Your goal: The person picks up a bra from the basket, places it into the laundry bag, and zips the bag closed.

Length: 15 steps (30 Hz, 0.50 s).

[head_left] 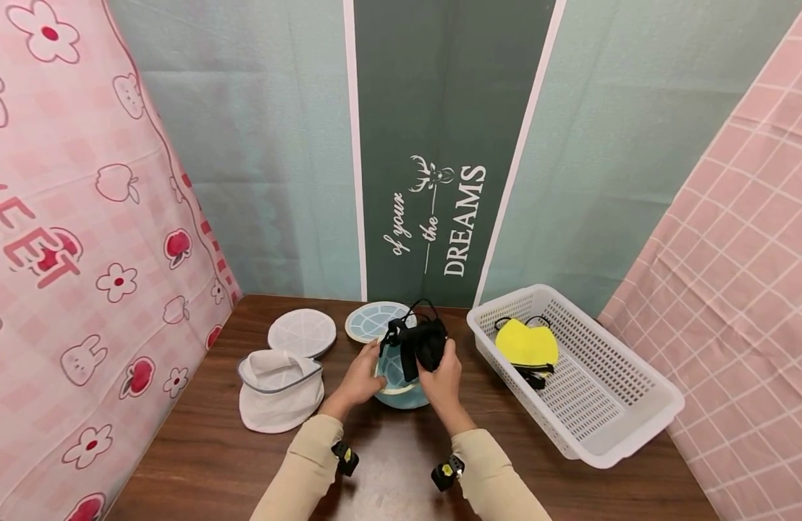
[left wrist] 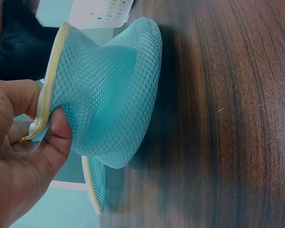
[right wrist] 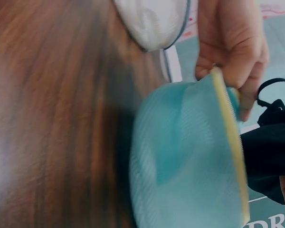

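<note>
A blue mesh laundry bag with a yellow zipper rim stands on the table between both hands. My left hand pinches the bag's rim; in the left wrist view thumb and fingers close on the yellow edge. My right hand grips a black garment with thin straps, probably a bra, over the bag's opening. In the right wrist view the black bra shows beside the zipper edge. The bag's round lid leans back behind it, away from me.
To the left is a white mesh laundry bag with its round lid folded back. A white plastic basket stands on the right, holding a yellow bra with black straps. Curtains rise behind and at both sides of the wooden table.
</note>
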Motion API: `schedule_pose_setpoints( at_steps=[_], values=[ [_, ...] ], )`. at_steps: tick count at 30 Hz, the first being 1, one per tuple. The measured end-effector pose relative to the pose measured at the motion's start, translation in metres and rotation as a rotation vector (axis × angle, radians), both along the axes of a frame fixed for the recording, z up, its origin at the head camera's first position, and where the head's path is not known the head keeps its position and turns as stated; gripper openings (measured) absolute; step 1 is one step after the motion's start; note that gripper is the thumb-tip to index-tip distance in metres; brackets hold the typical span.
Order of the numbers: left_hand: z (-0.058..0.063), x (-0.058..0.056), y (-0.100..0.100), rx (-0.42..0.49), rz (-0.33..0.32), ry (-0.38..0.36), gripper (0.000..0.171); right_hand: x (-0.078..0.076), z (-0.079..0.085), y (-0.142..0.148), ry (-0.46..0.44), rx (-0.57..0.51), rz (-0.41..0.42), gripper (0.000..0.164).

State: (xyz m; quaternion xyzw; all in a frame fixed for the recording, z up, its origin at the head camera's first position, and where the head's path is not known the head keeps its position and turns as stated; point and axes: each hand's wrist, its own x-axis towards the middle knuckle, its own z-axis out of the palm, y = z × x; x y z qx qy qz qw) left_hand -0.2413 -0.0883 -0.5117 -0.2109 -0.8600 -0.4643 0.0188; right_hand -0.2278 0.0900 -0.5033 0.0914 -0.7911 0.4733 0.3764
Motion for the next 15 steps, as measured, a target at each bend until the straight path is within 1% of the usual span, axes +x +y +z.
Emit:
schedule_pose_setpoints(
  at_steps=[5,10,15],
  values=[
    [0.001,0.000,0.000,-0.010,0.005,-0.028,0.078,0.005,-0.010,0.009,0.011,0.031,0.002,0.040],
    [0.002,0.000,-0.001,0.004,-0.001,-0.031,0.077,0.010,-0.013,0.015,0.028,0.064,0.043,0.043],
    [0.003,0.000,0.000,0.004,-0.020,-0.024,0.078,0.011,-0.014,0.015,0.051,0.117,0.082,0.042]
  ],
)
